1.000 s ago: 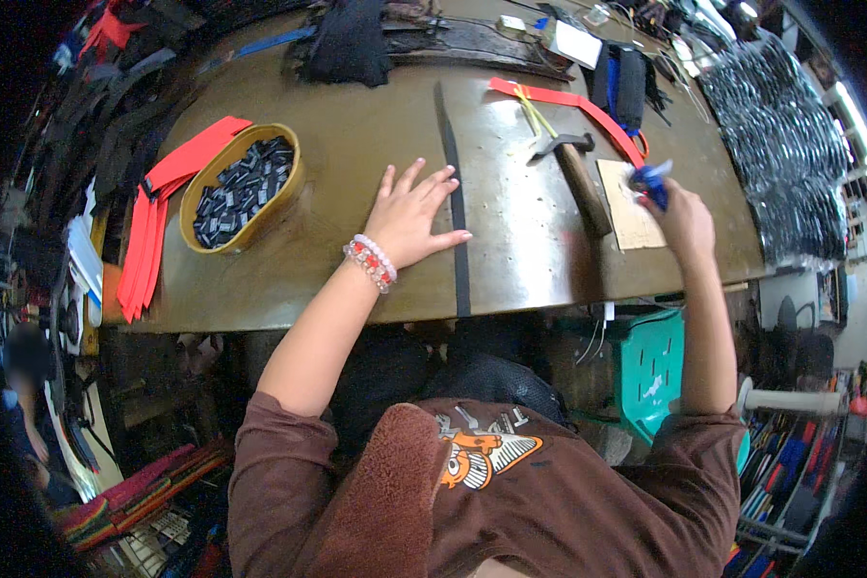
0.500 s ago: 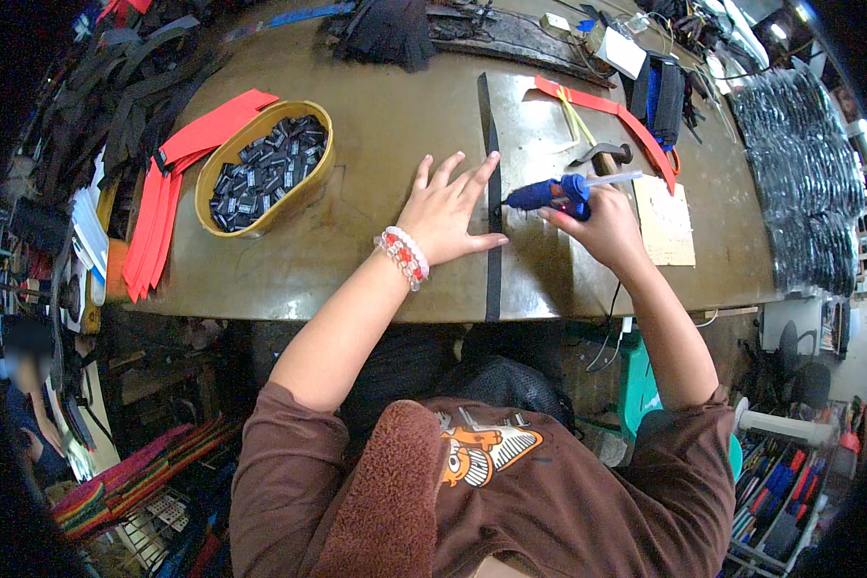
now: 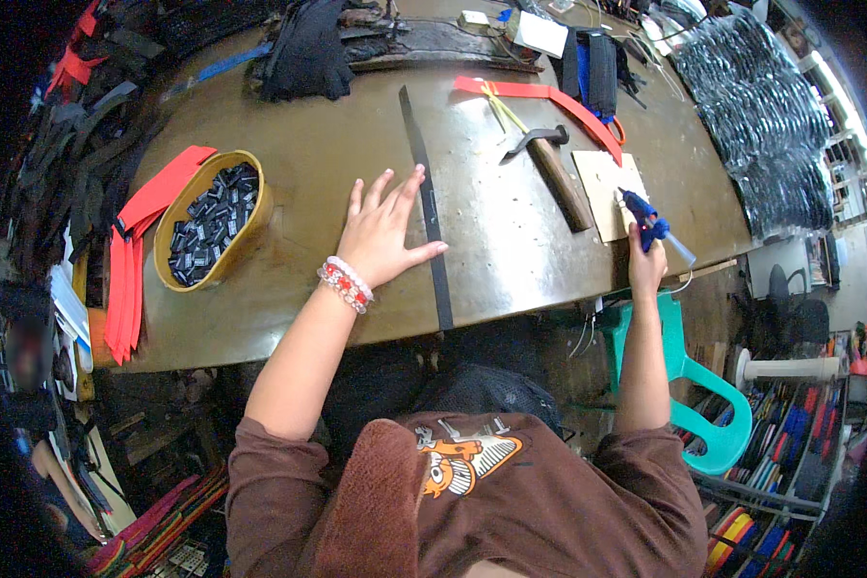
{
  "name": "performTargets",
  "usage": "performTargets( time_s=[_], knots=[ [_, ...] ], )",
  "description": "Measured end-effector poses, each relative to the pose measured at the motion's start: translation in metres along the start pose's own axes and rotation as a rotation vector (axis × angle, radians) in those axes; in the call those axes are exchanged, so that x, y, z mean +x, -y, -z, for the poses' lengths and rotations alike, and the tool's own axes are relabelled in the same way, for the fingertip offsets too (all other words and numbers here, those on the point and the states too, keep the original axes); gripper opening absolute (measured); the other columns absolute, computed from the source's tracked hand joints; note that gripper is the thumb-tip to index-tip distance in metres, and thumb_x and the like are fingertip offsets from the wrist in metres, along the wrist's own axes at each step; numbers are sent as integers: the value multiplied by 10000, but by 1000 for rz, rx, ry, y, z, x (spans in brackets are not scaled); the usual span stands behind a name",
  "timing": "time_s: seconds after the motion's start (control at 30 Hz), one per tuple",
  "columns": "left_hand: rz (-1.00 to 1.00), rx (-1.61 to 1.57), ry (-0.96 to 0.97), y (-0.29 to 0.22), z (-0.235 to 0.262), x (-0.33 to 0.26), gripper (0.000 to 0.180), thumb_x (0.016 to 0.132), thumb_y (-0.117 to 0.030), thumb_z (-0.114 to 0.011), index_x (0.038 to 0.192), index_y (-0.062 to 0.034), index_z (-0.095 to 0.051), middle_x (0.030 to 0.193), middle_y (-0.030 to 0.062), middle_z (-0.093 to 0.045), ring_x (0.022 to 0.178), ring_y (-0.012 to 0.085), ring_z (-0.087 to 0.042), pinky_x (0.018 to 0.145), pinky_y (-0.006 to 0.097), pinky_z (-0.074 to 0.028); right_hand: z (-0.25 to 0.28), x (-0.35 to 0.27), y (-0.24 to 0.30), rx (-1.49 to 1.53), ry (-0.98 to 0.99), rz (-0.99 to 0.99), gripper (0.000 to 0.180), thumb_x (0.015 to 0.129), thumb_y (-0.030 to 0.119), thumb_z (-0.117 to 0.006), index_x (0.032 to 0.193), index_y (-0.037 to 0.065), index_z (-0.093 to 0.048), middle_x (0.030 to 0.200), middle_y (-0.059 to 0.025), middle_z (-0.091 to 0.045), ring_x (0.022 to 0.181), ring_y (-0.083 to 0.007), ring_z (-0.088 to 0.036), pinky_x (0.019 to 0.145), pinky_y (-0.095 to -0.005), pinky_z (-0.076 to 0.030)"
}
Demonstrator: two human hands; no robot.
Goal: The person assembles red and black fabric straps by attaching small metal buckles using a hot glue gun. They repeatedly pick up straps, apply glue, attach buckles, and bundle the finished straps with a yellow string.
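Moved rightward off black strap (image 3: 429, 207): right hand (image 3: 645, 265) gripping blue glue gun (image 3: 643, 214); left hand (image 3: 385, 231) flat, fingers spread, beside hammer (image 3: 554, 164) on tabletop (image 3: 337, 135).

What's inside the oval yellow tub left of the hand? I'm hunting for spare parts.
The oval yellow tub holds a heap of small black pieces, likely buckles or clips. Anything beneath the top layer, and the tub's bottom, is covered.

A strap (image 3: 427, 204) ran across the table (image 3: 289, 154), with the left hand (image 3: 385, 236) flat just left of it. A bowl (image 3: 212, 231) of clips sat further left; a hammer (image 3: 554, 169) lay right (beside a board (image 3: 607, 183)).
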State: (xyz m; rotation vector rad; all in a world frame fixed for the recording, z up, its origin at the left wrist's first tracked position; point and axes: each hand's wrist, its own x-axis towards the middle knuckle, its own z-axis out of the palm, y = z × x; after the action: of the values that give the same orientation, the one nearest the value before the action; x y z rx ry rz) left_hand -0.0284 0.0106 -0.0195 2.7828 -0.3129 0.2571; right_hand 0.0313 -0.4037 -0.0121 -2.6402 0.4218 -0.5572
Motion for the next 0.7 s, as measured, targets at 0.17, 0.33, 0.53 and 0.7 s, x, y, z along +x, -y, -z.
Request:
performTargets(
  time_s=[0.17,0.33,0.53,0.7],
  knots=[
    [-2,-27,4,0,0,-1,984,729,-632,-636,1469,-145,-210,1463,56,-369,1373,341,-259,1133,546,-125,1,-65,18,273,-433,179,405,784,269,-750,1061,22,-590,929,-89,-576,836,-220,-528,753,-342,-424],
    [-2,-25,27,0,3,1,1005,717,-650,-630,1475,-143,-208,1444,56,-394,1370,331,-264,1137,534,-105,-16,31,120,302,-366,705,107,799,82,-648,899,43,-656,872,-121,-650,818,-282,-600,747,-363,-435],
    [8,-22,54,1,6,1,995,726,-659,-614,1476,-142,-214,1456,71,-371,1366,328,-271,1134,537,-122,-129,166,165,-558,186,485,471,861,316,-604,1311,244,-488,1259,-54,-579,1157,-288,-503,914,-527,-379],
    [-48,-50,5,8,-2,0,977,742,-676,-587,1481,-159,-211,1491,66,-319,1379,333,-250,1130,561,-113,-108,166,182,-429,61,581,344,806,263,-660,1111,145,-553,1030,-116,-645,983,-311,-614,804,-493,-450]
  ],
)
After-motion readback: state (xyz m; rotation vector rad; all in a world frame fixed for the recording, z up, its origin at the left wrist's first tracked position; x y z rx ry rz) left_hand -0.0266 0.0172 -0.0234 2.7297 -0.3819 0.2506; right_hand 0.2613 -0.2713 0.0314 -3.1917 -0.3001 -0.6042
